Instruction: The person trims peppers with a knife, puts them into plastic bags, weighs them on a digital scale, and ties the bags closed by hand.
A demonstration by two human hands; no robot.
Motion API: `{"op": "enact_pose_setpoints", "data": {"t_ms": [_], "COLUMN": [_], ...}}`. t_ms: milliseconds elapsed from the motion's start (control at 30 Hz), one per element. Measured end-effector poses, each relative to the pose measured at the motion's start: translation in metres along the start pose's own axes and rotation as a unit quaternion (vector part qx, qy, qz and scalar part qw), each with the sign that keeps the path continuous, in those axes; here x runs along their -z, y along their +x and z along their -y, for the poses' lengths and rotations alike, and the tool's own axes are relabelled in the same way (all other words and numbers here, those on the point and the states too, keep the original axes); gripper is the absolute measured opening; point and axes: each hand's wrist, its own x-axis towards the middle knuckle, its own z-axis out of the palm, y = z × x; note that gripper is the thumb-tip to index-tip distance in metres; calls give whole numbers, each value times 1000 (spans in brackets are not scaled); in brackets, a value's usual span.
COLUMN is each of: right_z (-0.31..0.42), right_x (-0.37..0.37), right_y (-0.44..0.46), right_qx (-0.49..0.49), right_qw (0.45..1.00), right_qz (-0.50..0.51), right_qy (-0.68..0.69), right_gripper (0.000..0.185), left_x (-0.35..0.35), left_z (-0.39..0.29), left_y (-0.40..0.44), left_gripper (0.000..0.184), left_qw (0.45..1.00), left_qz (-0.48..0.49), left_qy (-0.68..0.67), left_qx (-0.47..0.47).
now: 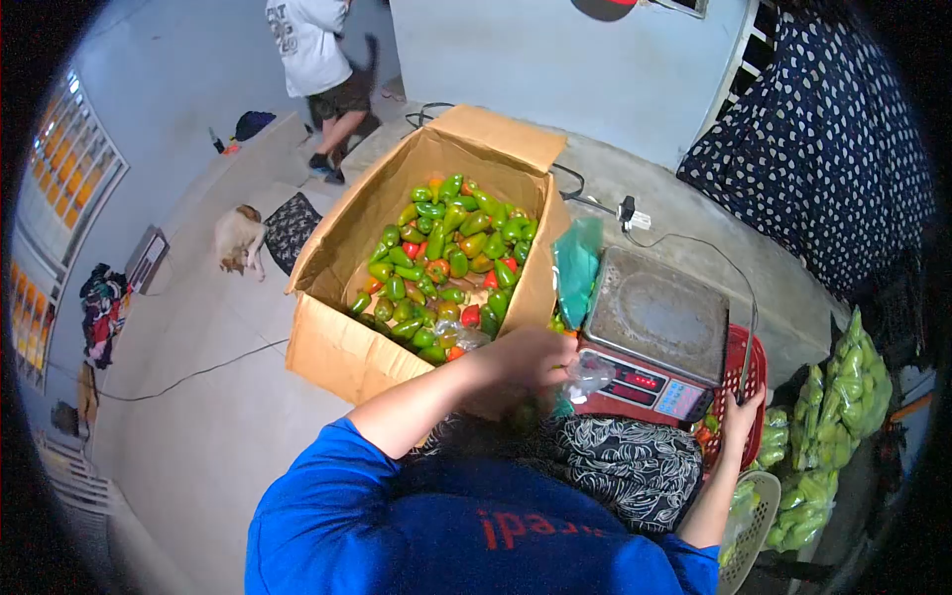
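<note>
**While the left hand (543, 357) is blurred, the right hand (742, 412) rests half curled**

As I watch from afar, the clear plastic bag (592, 374) is at the near-left corner of the weighing scale (659, 317). I judge it light, soft and slippery, better pinched by a gathered edge. The left forearm slants inward towards this corner; the fingers are beside the plastic, but I cannot tell whether they grip it. To the right of the scale, the other fingers bend at the red basket (737, 344), their hold unclear to me.
</note>
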Motion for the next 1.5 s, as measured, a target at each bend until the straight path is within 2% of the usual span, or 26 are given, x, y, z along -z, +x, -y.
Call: {"op": "enact_pose_setpoints", "data": {"t_ms": [67,100,167,200,233,300,333,367,433,467,500,533,633,667,700,767,800,900,1000,1100,1167,1267,1300,1367,1400,1500], "right_z": [-26,-76,-71,-75,-80,-85,-97,-110,-113,-117,-81,-79,-61,-56,-69,-98,-98,-99,-100,-94,-88,-110,-124,-146,-147,-147], "right_x": [8,-3,-4,-8,-10,-21,-31,-33,-42,-43,-36,-38,-31,-29,-31,-36,-36,-33,-33,-33,-32,-41,-45,-53,-54,-52], "right_y": [-7,-5,-19,-18,-22,-26,-24,-24,-21,-22,-27,-26,-27,-28,-28,-27,-29,-30,-34,-33,-33,-34,-31,-25,-27,-30], "right_qx": [-61,-34,-84,-23,-77,-77,-35,-55,-37,9,-40,-29,-19,-41,-7,-10,-20,-37,3,-18,-47,-5,-63,-179,-186,-211], "right_qw": [998,998,995,995,982,987,990,990,989,993,990,990,987,985,985,985,988,976,981,981,980,981,982,963,966,961], "right_qz": [3,-33,20,46,96,98,101,131,134,106,112,106,89,87,61,59,53,144,136,140,147,122,150,201,180,176], "right_qy": [2,36,55,83,145,97,94,23,42,-56,-76,-88,-130,-142,-159,-163,-146,-160,-140,-130,-125,-152,-101,4,13,45], "right_gripper": [71,58,43,21,15,19,21,20,23,31,43,45,47,47,46,45,41,40,37,38,38,33,30,25,19,20], "left_x": [-2,1,2,3,4,4,6,9,19,16,9,4,3,8,11,16,14,14,15,15,16,23,24,19,16,11], "left_z": [-1,-4,-6,-6,-7,-6,-7,-9,-21,-16,-7,-2,0,-8,-13,-18,-16,-15,-21,-18,-19,-27,-29,-22,-18,-15], "left_y": [0,0,1,1,1,3,4,4,4,3,2,2,-3,-1,-1,-1,0,0,0,0,1,3,4,3,2,-1], "left_gripper": [23,24,24,24,23,22,22,23,25,25,27,28,33,34,33,31,30,32,34,35,35,33,32,29,27,26], "left_qw": [1000,1000,999,999,999,999,998,996,989,990,992,993,980,963,972,984,983,986,960,982,983,978,975,982,985,982], "left_qz": [4,7,8,6,5,15,19,30,52,51,51,54,4,13,4,-23,-28,2,-9,-2,-8,-3,2,3,4,-30], "left_qy": [4,2,-11,-22,-33,-25,-21,-23,-30,-23,-18,-14,-173,-225,-189,-114,-120,-83,-182,-92,-86,-99,-108,-96,-89,-119], "left_qx": [15,25,35,36,36,44,48,78,137,126,115,101,98,146,140,132,132,144,214,166,162,183,195,162,145,142]}}
